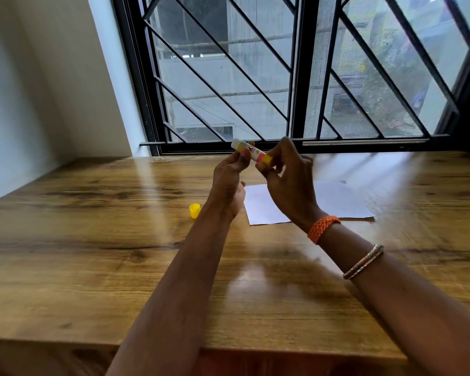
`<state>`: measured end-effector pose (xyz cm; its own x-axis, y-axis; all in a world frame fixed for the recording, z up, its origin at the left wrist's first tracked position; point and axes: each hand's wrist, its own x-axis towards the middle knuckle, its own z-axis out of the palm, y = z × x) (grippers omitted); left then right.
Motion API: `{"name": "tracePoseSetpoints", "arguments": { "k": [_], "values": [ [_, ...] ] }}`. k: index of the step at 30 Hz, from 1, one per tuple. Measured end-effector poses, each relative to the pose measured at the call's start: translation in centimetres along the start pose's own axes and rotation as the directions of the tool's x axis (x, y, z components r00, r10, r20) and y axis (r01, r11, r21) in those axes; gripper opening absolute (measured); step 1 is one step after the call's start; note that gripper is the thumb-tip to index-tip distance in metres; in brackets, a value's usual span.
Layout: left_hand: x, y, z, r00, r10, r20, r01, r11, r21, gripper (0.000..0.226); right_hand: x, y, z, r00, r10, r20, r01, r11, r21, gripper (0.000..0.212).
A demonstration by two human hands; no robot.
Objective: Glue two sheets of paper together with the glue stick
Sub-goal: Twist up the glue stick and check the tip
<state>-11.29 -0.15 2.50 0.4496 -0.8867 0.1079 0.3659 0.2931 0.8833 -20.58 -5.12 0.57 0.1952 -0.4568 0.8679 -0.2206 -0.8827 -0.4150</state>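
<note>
Glue stick (251, 151) held up in the air between both hands, well above the worktop (92, 253), lying roughly level with its white end pointing far-left and its yellow base at the right. Left hand (229, 172) pinches the barrel near the middle with curled fingers; right hand (285, 172) grips the yellow base end, looks like it is set to twist the base and wind the glue out. Cap (195, 210) is off, sitting on the worktop just left of the left forearm. White paper (261, 210) lies flat on the worktop below and right of the hands, partly hidden by the right wrist; cannot tell whether it is one sheet or two stacked, edges are blurred. Orange band (323, 228) and bangles (364, 261) on the right forearm. No glue on paper yet, judging by the pose. Risks: winding out too much so the soft stick snaps or smears; the loose cap getting knocked by the left arm and rolling away; the unweighted paper sliding or creasing under a one-handed stroke.
</note>
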Motion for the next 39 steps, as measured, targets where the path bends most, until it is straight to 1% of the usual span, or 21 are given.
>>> {"name": "tracePoseSetpoints", "arguments": {
  "k": [1,2,3,4,5,6,7,8,10,11,13,15,18,21,23,26,29,32,35,37,39],
  "values": [
    [0.1,0.0,0.0,1.0,0.0,0.007,0.0,1.0,-0.008,0.034,0.3,-0.4,0.0,0.99,0.131,0.048,-0.138,0.972,0.19,0.023],
    [0.1,0.0,-0.1,1.0,-0.001,-0.001,0.001,1.0,-0.02,0.036,0.5,-0.7,0.0,0.962,0.245,0.118,-0.27,0.906,0.326,0.023],
    [0.2,0.0,-0.1,1.0,-0.009,-0.014,0.008,0.999,-0.038,0.035,0.5,-0.8,0.1,0.936,0.315,0.159,-0.352,0.858,0.375,0.022],
    [0.3,0.0,0.0,0.999,-0.016,-0.032,0.015,0.999,-0.046,0.034,0.4,-0.9,0.2,0.927,0.339,0.159,-0.374,0.856,0.357,0.019],
    [0.3,-0.2,0.0,0.999,-0.013,-0.046,0.011,0.999,-0.043,0.031,0.3,-1.0,0.4,0.942,0.317,0.107,-0.335,0.898,0.286,0.016],
    [0.3,-0.2,0.0,0.998,-0.012,-0.064,0.01,0.999,-0.031,0.029,0.1,-1.0,0.5,0.968,0.25,0.034,-0.252,0.948,0.195,0.015],
    [0.1,-0.2,0.0,0.997,-0.002,-0.081,0.001,1.0,-0.012,0.03,0.0,-0.9,0.5,0.989,0.143,-0.025,-0.139,0.983,0.116,0.016],
    [0.0,-0.2,-0.1,0.995,0.007,-0.095,-0.005,1.0,0.012,0.032,-0.2,-0.8,0.5,0.999,0.027,-0.042,-0.025,0.998,0.051,0.018],
    [0.0,-0.2,-0.4,0.993,0.004,-0.119,0.0,0.999,0.035,0.03,-0.4,-0.5,0.6,0.988,-0.152,0.023,0.153,0.987,-0.053,0.023],
    [0.0,-0.2,-0.5,0.992,-0.003,-0.124,0.008,0.999,0.036,0.024,-0.5,-0.5,0.5,0.977,-0.204,0.061,0.209,0.973,-0.096,0.025],
    [0.0,-0.1,-0.5,0.992,-0.019,-0.123,0.023,0.999,0.031,0.012,-0.6,-0.9,0.4,0.958,-0.27,0.101,0.286,0.936,-0.207,0.029],
    [0.0,-0.1,-0.4,0.992,-0.031,-0.12,0.036,0.998,0.044,0.011,-0.6,-1.0,0.4,0.942,-0.317,0.114,0.337,0.88,-0.336,0.03],
    [0.1,-0.3,-0.3,0.994,-0.05,-0.101,0.056,0.997,0.055,0.011,-0.5,-0.8,0.3,0.94,-0.325,0.102,0.337,0.84,-0.426,0.034],
    [0.3,-0.4,-0.5,0.994,-0.052,-0.097,0.059,0.996,0.07,0.012,-0.3,-0.7,0.2,0.943,-0.317,0.101,0.328,0.834,-0.444,0.035],
    [0.3,-0.5,-0.5,0.994,-0.053,-0.099,0.061,0.994,0.085,0.016,-0.3,-0.8,0.2,0.942,-0.307,0.133,0.335,0.851,-0.405,0.038],
    [0.3,-0.7,-0.8,0.994,-0.054,-0.098,0.063,0.994,0.088,0.024,-0.3,-0.9,0.2,0.938,-0.283,0.199,0.333,0.894,-0.299,0.04],
    [0.5,-0.9,-1.0,0.995,-0.057,-0.084,0.067,0.99,0.126,0.038,0.0,-0.5,0.3,0.932,-0.276,0.236,0.339,0.895,-0.291,0.035],
    [0.5,-0.9,-1.1,0.995,-0.066,-0.073,0.076,0.987,0.139,0.047,0.0,-0.2,0.2,0.928,-0.282,0.243,0.345,0.897,-0.276,0.035],
    [0.7,-0.7,-1.2,0.994,-0.079,-0.073,0.089,0.987,0.136,0.053,0.0,-0.4,-0.2,0.924,-0.306,0.229,0.358,0.903,-0.238,0.026],
    [0.7,-0.4,-1.4,0.993,-0.094,-0.065,0.102,0.985,0.142,0.051,0.0,-0.4,-0.4,0.918,-0.327,0.222,0.374,0.903,-0.214,0.021],
    [0.7,-0.3,-1.5,0.995,-0.094,-0.041,0.099,0.986,0.137,0.039,0.1,-0.3,-0.6,0.932,-0.314,0.182,0.344,0.924,-0.166,0.019]
  ]
}}
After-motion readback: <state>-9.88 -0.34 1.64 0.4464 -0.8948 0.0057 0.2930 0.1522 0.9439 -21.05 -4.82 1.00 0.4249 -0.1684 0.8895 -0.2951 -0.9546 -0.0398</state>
